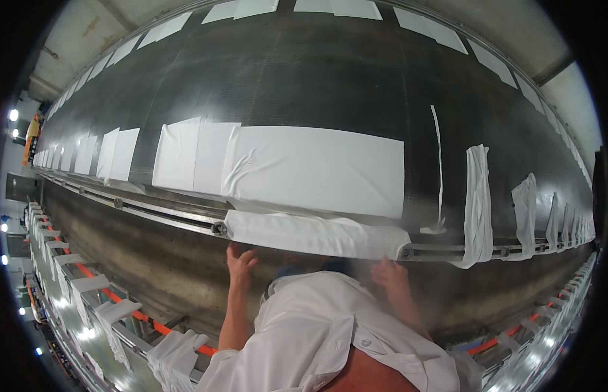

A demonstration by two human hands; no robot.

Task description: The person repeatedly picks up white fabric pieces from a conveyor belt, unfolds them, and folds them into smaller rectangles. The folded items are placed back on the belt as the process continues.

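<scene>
A large white cloth (317, 166) lies spread on the dark table in front of me. Its near part (310, 234) hangs over the metal rail at the table edge, or a separate layer does; I cannot tell which. My left hand (241, 264) is just below the left end of this hanging cloth, with its thumb and fingers apart. Under the right end, close to the cloth's lower edge, is my right hand (390, 271). Its fingers look loosely spread and slightly hazy. I see no cloth gripped in either hand.
The long dark table (330, 78) carries white panels (124, 153) to the left and along its far edge. A thin white strip (439, 163) and a folded white cloth (478, 202) lie to the right. Behind me, orange-railed tables (114, 297) hold draped white pieces.
</scene>
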